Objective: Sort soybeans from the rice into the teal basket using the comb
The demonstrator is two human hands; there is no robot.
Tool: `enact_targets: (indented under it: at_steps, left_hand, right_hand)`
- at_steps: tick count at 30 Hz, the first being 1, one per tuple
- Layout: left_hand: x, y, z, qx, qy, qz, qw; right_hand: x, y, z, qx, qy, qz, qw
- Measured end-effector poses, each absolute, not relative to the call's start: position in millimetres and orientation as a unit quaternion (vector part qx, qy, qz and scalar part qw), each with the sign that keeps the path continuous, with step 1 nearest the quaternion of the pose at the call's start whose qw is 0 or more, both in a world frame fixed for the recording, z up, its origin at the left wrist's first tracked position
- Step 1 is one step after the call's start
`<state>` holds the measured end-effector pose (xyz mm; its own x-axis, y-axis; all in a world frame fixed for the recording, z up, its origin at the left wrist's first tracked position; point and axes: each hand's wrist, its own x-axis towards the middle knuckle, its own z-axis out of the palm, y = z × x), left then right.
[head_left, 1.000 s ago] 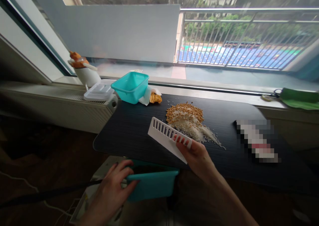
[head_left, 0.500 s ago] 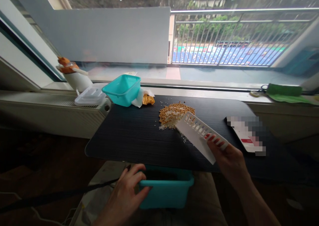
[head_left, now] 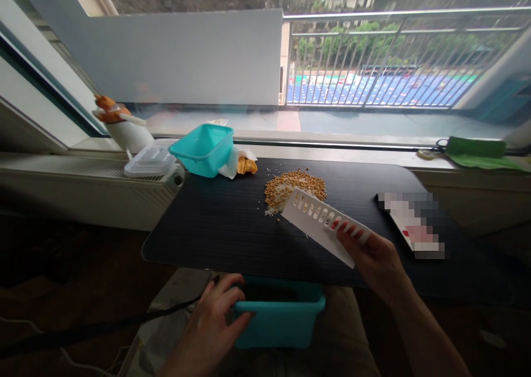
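My right hand (head_left: pixel 375 258) grips a white slotted plastic panel (head_left: pixel 319 222) by its right end, tilted with its far edge touching a pile of yellow beans and white rice (head_left: pixel 292 187) on the black table (head_left: pixel 232 227). My left hand (head_left: pixel 213 321) holds the left side of a teal tub (head_left: pixel 277 316) just below the table's near edge, fingers wrapped on its rim.
A second teal tub (head_left: pixel 203 149), a clear lidded box (head_left: pixel 150 161) and a white cup with orange items (head_left: pixel 126 128) stand at the back left. A blurred flat card (head_left: pixel 412 222) lies at the right. A green cloth (head_left: pixel 477 153) rests on the sill.
The white panel swung from the left of the pile over to its right side, then slid a little leftward against it. The loose rice at the right has been gathered in.
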<state>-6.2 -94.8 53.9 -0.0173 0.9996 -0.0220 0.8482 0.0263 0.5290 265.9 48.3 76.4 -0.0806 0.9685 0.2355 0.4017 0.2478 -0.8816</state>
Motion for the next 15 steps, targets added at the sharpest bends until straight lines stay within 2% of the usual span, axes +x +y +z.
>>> enact_targets:
  at_steps: [5, 15]
  left_hand:
    - [-9, -94, 51, 0.675, 0.685, 0.183, 0.203]
    - [-26, -99, 52, 0.669, 0.701, 0.177, 0.17]
  right_hand:
    - [265, 50, 78, -0.477, -0.693, 0.352, 0.411]
    - [243, 43, 88, -0.397, -0.753, 0.448, 0.272]
